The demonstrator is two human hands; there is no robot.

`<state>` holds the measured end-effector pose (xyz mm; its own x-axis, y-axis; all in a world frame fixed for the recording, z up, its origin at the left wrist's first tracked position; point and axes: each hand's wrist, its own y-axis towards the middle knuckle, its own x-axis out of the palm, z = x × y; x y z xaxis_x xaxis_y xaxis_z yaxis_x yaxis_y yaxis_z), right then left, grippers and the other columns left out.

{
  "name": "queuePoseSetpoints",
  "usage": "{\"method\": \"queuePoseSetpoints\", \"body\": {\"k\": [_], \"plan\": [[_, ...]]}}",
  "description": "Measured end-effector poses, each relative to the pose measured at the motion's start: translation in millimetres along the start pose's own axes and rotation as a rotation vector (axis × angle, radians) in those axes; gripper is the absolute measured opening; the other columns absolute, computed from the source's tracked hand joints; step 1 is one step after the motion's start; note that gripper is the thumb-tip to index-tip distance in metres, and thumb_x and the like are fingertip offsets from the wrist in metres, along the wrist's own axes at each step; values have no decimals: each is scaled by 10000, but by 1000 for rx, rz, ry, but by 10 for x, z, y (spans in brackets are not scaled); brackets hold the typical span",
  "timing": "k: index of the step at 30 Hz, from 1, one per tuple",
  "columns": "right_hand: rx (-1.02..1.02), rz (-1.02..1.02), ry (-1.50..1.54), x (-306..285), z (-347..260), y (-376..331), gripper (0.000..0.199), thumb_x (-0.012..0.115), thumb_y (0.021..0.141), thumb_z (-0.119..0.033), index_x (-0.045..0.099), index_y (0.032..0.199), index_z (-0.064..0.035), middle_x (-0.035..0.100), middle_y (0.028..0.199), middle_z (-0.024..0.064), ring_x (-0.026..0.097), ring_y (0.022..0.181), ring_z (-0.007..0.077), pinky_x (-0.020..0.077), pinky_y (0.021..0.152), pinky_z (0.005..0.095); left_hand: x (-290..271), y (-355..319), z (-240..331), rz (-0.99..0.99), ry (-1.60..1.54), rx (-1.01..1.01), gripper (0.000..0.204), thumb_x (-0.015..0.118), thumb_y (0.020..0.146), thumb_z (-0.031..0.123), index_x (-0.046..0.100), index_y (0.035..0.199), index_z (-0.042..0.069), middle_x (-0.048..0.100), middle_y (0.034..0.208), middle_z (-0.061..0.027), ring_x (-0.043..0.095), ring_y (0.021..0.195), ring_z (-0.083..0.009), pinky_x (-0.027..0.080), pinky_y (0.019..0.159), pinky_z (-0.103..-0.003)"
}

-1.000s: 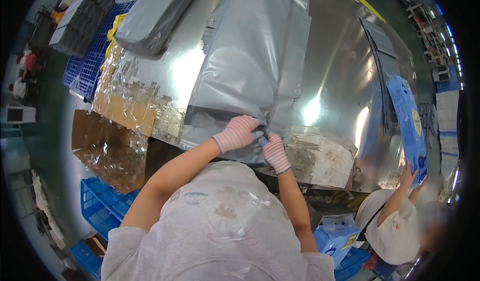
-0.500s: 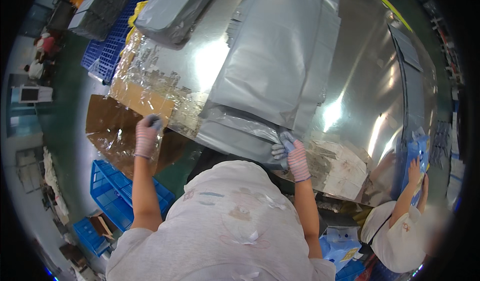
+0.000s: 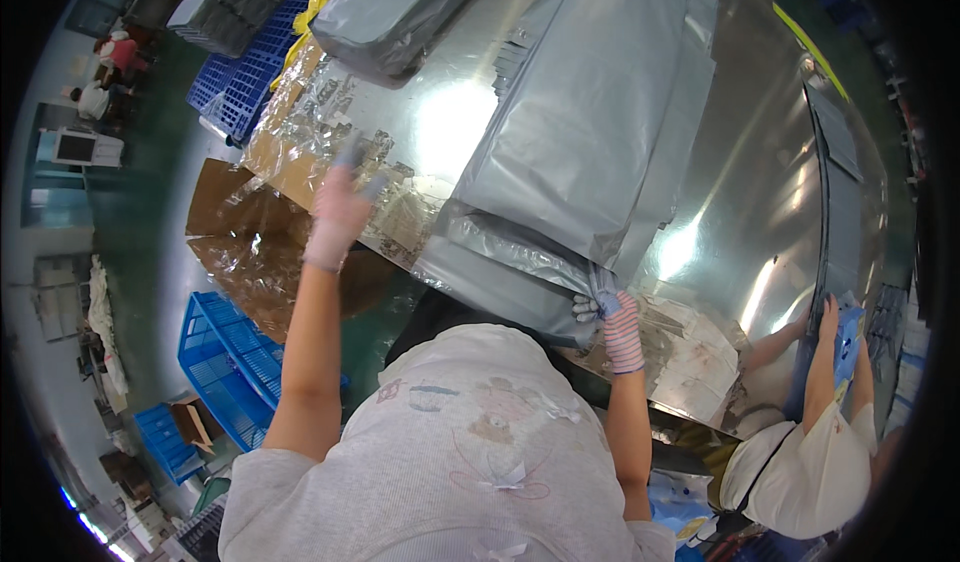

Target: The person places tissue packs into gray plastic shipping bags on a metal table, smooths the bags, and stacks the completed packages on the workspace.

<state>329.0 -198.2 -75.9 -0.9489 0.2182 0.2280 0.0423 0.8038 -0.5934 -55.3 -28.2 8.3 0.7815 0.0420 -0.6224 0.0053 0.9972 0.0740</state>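
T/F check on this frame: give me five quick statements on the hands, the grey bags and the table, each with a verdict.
1. The right hand grips the near edge of the grey bag stack. True.
2. The left hand also grips that stack. False: it is raised, blurred, over the clear plastic wrap at the table's left end.
3. Both hands wear gloves. True.
4. The table is bare wood. False: it is shiny reflective metal.
5. Nobody else is at the table. False: another person reaches onto it at lower right.
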Motion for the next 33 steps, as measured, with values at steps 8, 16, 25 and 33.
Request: {"method": "queuePoseSetpoints", "body": {"k": [8, 16, 25, 33], "plan": [[-227, 175, -516, -734, 593, -187, 131, 508, 826, -130, 572, 824, -16, 560, 741, 123, 505, 681, 244, 412, 641, 349, 1396, 287, 1087, -506, 667, 731, 903, 569, 659, 664, 319, 1353, 143, 288, 1396, -174, 260, 1297, -340, 185, 1065, -461], [-107, 89, 1029, -107, -558, 281, 131, 552, 742, -155, 519, 728, -29, 548, 769, 106, 520, 726, 261, 440, 677, 416, 1367, 223, 993, -402, 537, 701, 848, 722, 642, 454, 343, 1318, 110, 361, 1328, -171, 327, 1242, -349, 258, 1042, -451], [-204, 116, 997, -267, -566, 476, 102, 525, 790, -135, 527, 725, -56, 550, 748, 88, 520, 691, 231, 442, 668, 358, -329, 15, -1409, 185, 683, -549, 332, 526, 842, 335, 665, 873, 34, 641, 967, -132, 599, 901, -288, 453, 816, -362], [-552, 577, -110, 102, -683, 665, 530, 567, 840, -209, 396, 1268, 53, 483, 1212, 159, 470, 1076, 218, 351, 960, 319, 100, -552, -966, 184, 256, -296, 117, 624, 768, 114, 633, 843, 25, 625, 819, -125, 585, 733, -194, 464, 709, -303]]}}
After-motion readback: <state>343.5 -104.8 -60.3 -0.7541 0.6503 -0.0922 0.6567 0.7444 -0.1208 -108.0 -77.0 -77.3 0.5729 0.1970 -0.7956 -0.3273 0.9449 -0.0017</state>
